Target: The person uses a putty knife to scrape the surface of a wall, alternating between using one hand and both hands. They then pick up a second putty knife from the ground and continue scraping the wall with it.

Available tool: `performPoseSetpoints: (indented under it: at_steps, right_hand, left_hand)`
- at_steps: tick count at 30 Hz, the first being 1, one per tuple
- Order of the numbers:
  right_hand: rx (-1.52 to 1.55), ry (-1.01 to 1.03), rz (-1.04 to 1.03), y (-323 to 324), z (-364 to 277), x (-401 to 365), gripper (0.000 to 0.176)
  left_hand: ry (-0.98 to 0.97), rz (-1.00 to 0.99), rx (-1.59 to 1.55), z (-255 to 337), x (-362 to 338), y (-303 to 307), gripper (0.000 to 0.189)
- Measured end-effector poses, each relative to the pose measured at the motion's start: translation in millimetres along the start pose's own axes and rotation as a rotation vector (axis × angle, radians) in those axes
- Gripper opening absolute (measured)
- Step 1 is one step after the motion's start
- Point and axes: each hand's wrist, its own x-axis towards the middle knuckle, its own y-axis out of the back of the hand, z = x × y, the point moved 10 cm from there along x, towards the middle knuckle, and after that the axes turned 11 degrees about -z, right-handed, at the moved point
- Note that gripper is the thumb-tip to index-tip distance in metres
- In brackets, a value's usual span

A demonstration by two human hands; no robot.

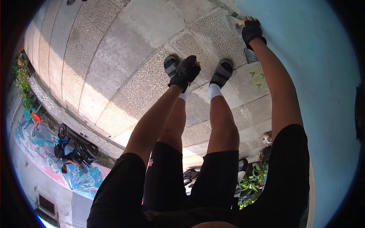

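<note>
My right hand (252,32), in a black fingerless glove, is stretched out beside the pale blue wall (304,49). Its fingers are closed round the wooden handle of what looks like a scraper (232,22), whose flat greyish blade points left, close to the wall's foot. My left hand (185,72) wears a matching glove and is curled into a loose fist above my sandal (170,65). Nothing shows in that fist, and its palm is turned out of sight.
Pebbled and smooth paving (133,34) lies underfoot. By the wall are a green printed sheet (257,76) and a small dark speckled block (251,56). A cat (267,137) and potted plants (255,180) are behind me. A person with a motorbike (78,152) is beyond the low wall at left.
</note>
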Motion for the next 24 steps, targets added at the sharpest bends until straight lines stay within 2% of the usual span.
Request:
performPoseSetpoints:
  at_steps: [2,6,9,11,12,15,17,19,20,21,23,24]
  right_hand:
    - [-0.120,0.027,-0.034,-4,-5,1,0.041]
    - [-0.075,-0.017,-0.150,34,-13,-7,0.041]
    - [-0.103,0.089,-0.072,68,-29,-22,0.034]
    - [-0.196,0.154,-0.200,84,-42,-34,0.031]
    - [-0.084,0.154,-0.093,96,-45,-40,0.027]
    - [0.090,0.210,0.031,143,-60,-81,0.027]
    - [0.268,0.212,0.027,186,-64,-115,0.031]
    - [0.521,0.183,-0.046,231,-64,-152,0.042]
    - [0.665,0.191,-0.005,252,-64,-172,0.042]
    - [0.805,0.201,0.039,270,-62,-193,0.043]
    - [1.182,0.134,0.018,309,-59,-238,0.056]
    - [1.078,0.245,0.104,341,-66,-263,0.069]
  left_hand:
    - [0.010,-0.008,-0.045,-2,-1,3,0.015]
    - [0.057,0.011,-0.083,-18,-4,6,0.016]
    - [0.078,0.033,-0.012,-20,-9,11,0.019]
    - [0.129,0.042,-0.038,-18,-18,20,0.021]
    - [0.122,0.048,-0.041,-12,-22,24,0.021]
    - [0.157,0.120,-0.038,-3,-33,41,0.022]
    - [0.310,0.108,-0.439,-32,-37,26,0.023]
    - [0.287,0.098,-0.498,0,-46,45,0.023]
    - [0.284,0.025,-0.637,18,-52,46,0.029]
    - [0.274,-0.053,-0.773,41,-60,48,0.036]
    - [0.260,-0.207,-1.025,88,-78,56,0.055]
    - [0.211,-0.297,-1.227,110,-87,55,0.061]
